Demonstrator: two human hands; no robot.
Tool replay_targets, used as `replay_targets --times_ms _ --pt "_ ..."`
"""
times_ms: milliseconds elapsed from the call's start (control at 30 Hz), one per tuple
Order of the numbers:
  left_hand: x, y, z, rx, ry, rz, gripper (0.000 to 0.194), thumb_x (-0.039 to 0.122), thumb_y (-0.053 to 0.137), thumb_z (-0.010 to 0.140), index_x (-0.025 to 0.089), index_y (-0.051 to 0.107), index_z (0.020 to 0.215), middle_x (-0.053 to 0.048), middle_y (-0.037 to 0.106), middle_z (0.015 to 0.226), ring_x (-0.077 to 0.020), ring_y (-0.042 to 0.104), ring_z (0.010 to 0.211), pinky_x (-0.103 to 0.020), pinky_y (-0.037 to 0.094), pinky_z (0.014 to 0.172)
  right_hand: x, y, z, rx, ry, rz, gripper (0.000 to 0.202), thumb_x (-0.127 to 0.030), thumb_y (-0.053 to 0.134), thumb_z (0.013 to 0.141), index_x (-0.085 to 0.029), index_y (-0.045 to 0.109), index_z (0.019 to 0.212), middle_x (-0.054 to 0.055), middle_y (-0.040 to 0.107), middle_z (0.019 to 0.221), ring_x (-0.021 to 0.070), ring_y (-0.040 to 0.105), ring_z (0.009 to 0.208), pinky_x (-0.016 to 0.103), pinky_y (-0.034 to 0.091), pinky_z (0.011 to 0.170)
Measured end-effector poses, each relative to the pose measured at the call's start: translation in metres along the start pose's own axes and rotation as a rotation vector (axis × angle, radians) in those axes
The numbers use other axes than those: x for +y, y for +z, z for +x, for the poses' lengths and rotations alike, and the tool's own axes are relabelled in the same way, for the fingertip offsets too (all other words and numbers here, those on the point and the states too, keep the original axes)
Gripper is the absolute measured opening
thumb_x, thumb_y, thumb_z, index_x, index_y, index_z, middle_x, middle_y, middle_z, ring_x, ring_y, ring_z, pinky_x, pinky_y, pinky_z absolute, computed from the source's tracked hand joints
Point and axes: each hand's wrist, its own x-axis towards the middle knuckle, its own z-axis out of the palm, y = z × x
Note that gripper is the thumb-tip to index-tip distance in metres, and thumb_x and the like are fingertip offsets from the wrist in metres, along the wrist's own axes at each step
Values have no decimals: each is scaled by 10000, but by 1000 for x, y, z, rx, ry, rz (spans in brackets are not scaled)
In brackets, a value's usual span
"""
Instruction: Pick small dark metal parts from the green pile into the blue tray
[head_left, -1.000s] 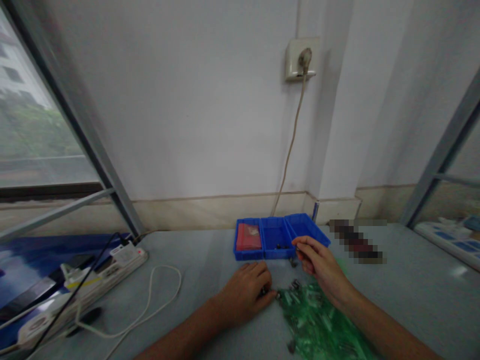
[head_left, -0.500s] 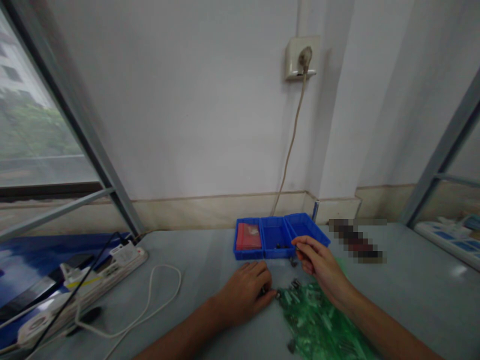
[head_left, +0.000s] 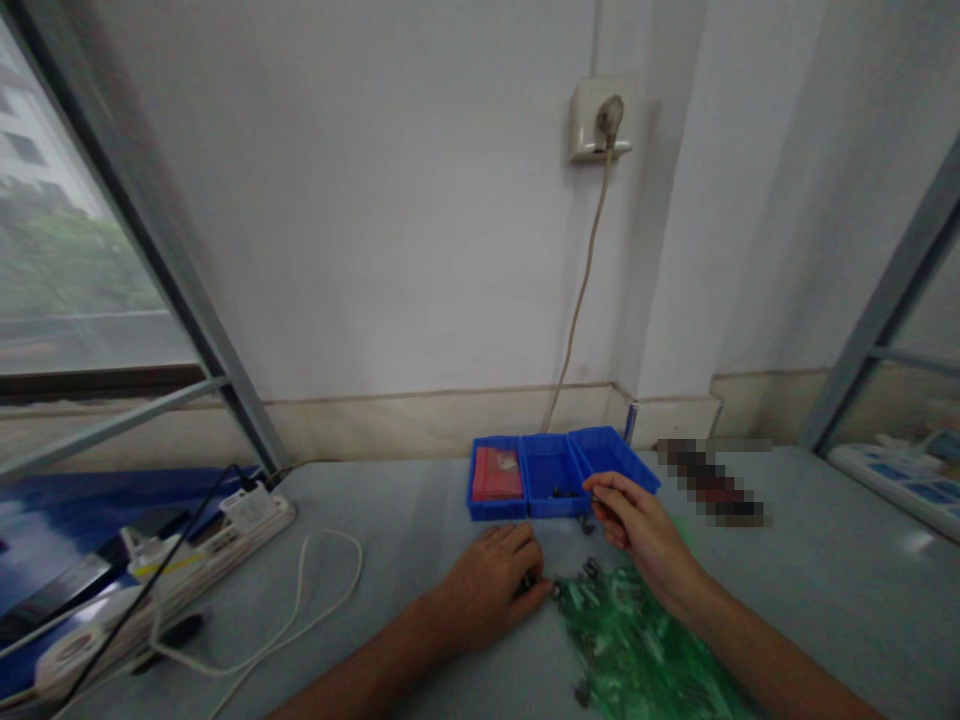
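Note:
My left hand [head_left: 491, 585] rests on the table with its fingers curled over a small dark metal part [head_left: 527, 580], mostly covered by the fingers. Over the front edge of the blue bins, my right hand [head_left: 637, 525] pinches a tiny piece [head_left: 595, 497] between thumb and fingertips; its kind is too small to make out. Below that hand lies a green plastic bag [head_left: 637, 650] with small metal parts in and around it. One loose metal part [head_left: 586, 524] sits just in front of the middle blue bin [head_left: 551, 460], which holds a few dark pieces.
A left blue bin [head_left: 474, 485] holds a red packet [head_left: 497, 475]; a right blue bin [head_left: 611, 450] stands angled beside the middle one. To the left are a white power strip [head_left: 90, 630] and a loose white cable [head_left: 300, 590]. A pixelated object [head_left: 716, 485] lies at right.

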Motion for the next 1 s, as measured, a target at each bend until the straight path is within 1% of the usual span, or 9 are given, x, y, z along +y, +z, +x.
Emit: replay_targets --times_ms 300,567,733,867,933,1000 --pt "-1 1 -1 4 12 -13 143 278 649 978 212 530 935 -25 570 1012 -209 556 957 -313 428 846 -1 1 1 13 3 -7 331 -505 785 769 -216 729 920 -29 557 647 85 360 461 237 223 441" --pt "-2 1 0 16 8 -23 139 282 644 976 215 531 930 -25 569 1007 -208 556 956 -314 428 841 -1 1 1 8 -8 -2 306 -492 776 783 -218 727 909 -32 551 642 82 342 453 240 223 438" --pt "-2 0 -1 14 9 -34 136 294 637 982 216 536 935 -23 571 1000 -209 560 953 -316 430 845 -1 1 1 38 -25 -13 317 -496 789 768 -221 725 913 -13 597 710 80 357 453 242 227 427" --pt "-1 0 0 9 6 -34 137 280 645 976 213 534 932 -25 575 1000 -210 562 953 -316 429 848 -4 3 -2 19 -56 -45 304 -453 808 772 -229 710 953 -41 547 675 89 377 472 239 263 436" --pt "-1 0 1 9 3 -32 135 280 640 978 212 535 929 -27 575 999 -210 561 948 -314 430 837 -5 3 -4 -1 -74 -82 300 -439 811 778 -236 699 969 -43 555 707 93 397 492 238 294 451" --pt "-2 0 1 7 2 -32 134 287 636 979 212 538 929 -29 575 999 -212 561 947 -315 431 831 -4 3 -4 -19 -96 -134 298 -438 812 780 -240 690 966 -29 600 792 96 421 518 238 312 462"
